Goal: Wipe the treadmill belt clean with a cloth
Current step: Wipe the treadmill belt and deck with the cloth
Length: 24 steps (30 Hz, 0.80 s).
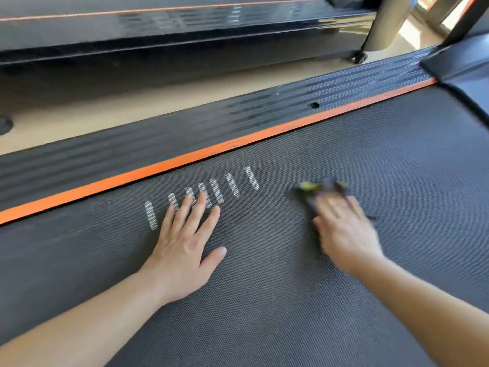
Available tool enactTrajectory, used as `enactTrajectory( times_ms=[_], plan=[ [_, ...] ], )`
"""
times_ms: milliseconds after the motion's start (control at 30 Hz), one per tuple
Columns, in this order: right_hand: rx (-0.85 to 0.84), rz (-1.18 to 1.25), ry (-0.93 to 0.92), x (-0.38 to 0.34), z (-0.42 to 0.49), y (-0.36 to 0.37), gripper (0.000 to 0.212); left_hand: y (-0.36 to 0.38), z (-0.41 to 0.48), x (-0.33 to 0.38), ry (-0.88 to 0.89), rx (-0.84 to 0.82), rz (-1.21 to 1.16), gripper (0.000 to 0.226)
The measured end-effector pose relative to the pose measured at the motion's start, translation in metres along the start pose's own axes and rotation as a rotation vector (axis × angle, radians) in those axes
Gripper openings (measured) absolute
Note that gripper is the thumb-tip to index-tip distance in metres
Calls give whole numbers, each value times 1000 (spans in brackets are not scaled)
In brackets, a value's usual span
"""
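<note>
The dark textured treadmill belt (291, 300) fills the lower part of the head view, with several white dashes printed on it. My left hand (182, 245) lies flat on the belt, fingers spread, its fingertips over some of the dashes. My right hand (344, 231) is blurred and presses a dark cloth with a yellow-green edge (321, 188) down onto the belt, to the right of the dashes. Most of the cloth is hidden under that hand.
An orange strip (185, 161) borders the belt's far edge, with a ribbed black side rail (185, 131) beyond it. Past a band of beige floor (132, 102) stands a second treadmill (158, 30). The black motor cover (465, 75) sits at the top right.
</note>
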State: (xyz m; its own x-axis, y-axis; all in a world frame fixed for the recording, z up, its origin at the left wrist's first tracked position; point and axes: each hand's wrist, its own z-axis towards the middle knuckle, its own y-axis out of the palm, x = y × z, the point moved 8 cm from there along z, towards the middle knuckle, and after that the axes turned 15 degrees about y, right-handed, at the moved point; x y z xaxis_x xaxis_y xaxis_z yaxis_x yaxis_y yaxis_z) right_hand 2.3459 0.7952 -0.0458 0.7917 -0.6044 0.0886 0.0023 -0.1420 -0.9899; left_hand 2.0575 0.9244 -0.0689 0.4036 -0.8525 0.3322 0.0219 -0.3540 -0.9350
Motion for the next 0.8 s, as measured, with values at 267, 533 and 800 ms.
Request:
enactTrajectory(
  times_ms=[267, 533, 800],
  plan=[
    [-22, 290, 129, -105, -55, 15, 60, 5, -4, 10, -43, -29, 19, 80],
    [-133, 6, 233, 58, -20, 9, 68, 1, -17, 21, -33, -58, -13, 77],
    [-148, 201, 18, -85, -103, 23, 63, 8, -12, 41, 15, -67, -44, 80]
  ],
)
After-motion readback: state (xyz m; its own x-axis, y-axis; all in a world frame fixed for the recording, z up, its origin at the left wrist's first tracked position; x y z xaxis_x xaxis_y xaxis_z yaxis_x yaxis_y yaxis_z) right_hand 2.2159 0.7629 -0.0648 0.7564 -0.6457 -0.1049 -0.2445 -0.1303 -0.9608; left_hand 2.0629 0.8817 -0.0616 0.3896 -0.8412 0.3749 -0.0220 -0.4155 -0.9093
